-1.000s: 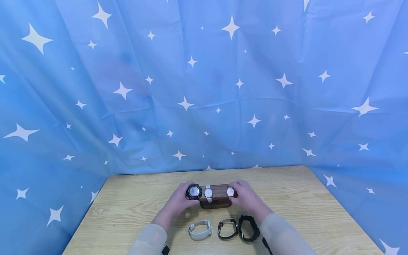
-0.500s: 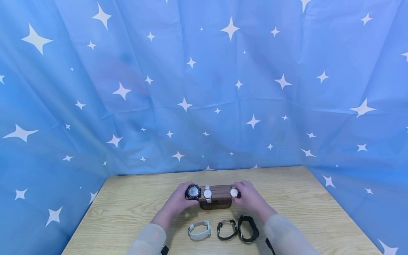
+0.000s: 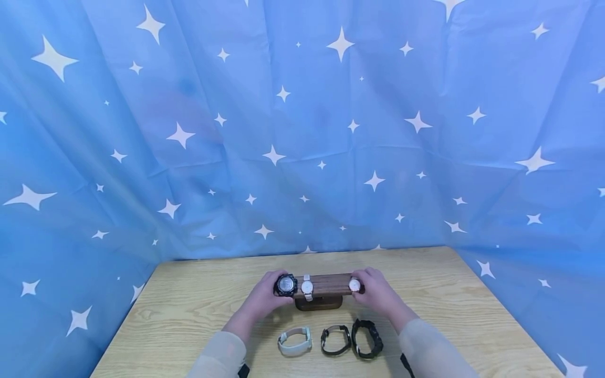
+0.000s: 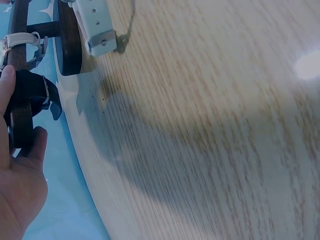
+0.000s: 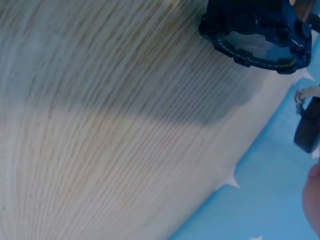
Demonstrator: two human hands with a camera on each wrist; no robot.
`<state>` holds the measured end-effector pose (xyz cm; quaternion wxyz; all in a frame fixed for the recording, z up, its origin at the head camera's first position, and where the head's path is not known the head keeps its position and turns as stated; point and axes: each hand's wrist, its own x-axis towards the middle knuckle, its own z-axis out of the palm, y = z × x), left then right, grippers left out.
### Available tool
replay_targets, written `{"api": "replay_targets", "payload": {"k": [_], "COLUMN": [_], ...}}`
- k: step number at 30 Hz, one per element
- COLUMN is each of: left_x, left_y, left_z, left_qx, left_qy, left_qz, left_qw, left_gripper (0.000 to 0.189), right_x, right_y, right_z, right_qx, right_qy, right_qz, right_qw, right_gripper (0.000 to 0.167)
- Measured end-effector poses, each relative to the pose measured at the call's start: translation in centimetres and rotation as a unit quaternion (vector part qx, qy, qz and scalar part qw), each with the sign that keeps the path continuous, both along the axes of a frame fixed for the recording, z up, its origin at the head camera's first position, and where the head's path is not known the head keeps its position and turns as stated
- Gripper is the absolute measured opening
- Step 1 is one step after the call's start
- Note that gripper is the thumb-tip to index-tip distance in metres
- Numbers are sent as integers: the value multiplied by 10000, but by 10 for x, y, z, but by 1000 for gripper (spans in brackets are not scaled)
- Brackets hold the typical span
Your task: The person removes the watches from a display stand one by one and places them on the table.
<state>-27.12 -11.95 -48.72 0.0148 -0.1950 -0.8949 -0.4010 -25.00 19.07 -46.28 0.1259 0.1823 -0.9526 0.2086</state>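
A dark wooden watch stand [image 3: 331, 285] has its crossbar raised on a rounded base. My left hand [image 3: 262, 300] grips the bar's left end, right beside a black digital watch [image 3: 285, 284] strapped round it. In the left wrist view, the thumb and a finger [image 4: 38, 145] lie about the bar end. A white-strapped watch [image 3: 307, 287] sits on the bar just right of the black one. At the bar's right end, my right hand [image 3: 376, 290] pinches a small round-faced watch [image 3: 354, 285]. In the right wrist view, the bar end pokes out beside that hand.
In front of the stand lie a pale mint watch [image 3: 295, 342], a thin dark watch [image 3: 336, 340] and a chunky black watch [image 3: 367, 339] on the wooden table [image 3: 189, 315]. A blue star-printed curtain [image 3: 302, 131] hangs behind the table's far edge.
My right hand and the round-faced watch have slid right along the bar, showing more bare wood between the watches. My left hand stays at the left end.
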Motion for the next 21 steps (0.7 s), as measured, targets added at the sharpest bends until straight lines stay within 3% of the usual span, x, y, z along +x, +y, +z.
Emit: {"api": "replay_targets", "payload": {"k": [10,21], "left_x": [0,0], "left_y": [0,0], "left_z": [-1,0], "left_qx": [-3,-3], "left_qy": [42,63], "left_qz": [10,-19], "left_qw": [10000,10000], "left_gripper": [63,64], "right_x": [0,0], "right_y": [10,12], "right_z": [-2,-4], "right_qx": [-90,246], "right_qy": [-1,293], "right_qz": [-17,128], "right_qw": [10000,9992], "right_gripper": [41,44]}}
